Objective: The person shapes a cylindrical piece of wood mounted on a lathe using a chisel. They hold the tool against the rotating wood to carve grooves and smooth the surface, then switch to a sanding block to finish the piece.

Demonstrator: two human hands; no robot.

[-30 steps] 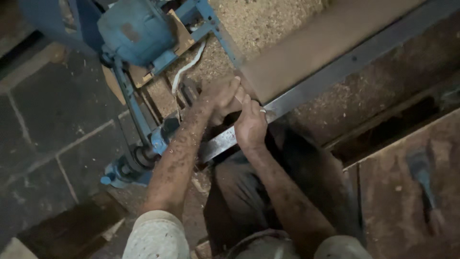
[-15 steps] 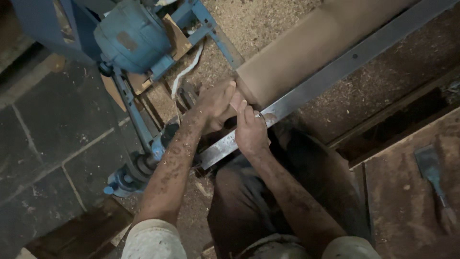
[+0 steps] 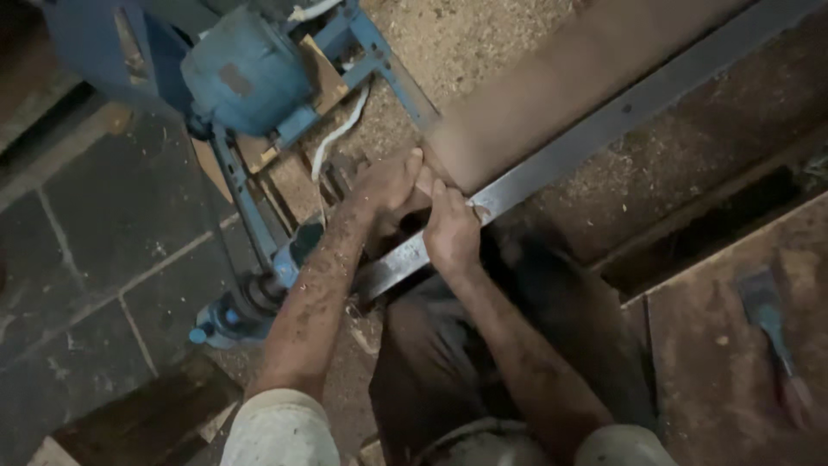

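A long round wooden workpiece (image 3: pixel 569 82) lies diagonally from the centre to the top right, mounted on a blue lathe. My left hand (image 3: pixel 388 183) cups its near end, fingers curled over the wood. My right hand (image 3: pixel 450 231) rests just below, fingers closed over the long grey metal bar (image 3: pixel 595 138) that runs alongside the workpiece. Both forearms are dusty. What lies between the two palms is hidden.
A blue electric motor (image 3: pixel 246 78) and blue frame (image 3: pixel 250 216) stand at upper left, with a white cable (image 3: pixel 332 142). Sawdust covers the ground behind. A chisel with a blue and red handle (image 3: pixel 776 332) lies on a wooden board at right. Dark stone floor tiles (image 3: pixel 95 233) spread to the left.
The view has shifted a little, so hands and workpiece sit slightly lower and further right in frame. Both hands keep their place at the wood's end and on the bar.
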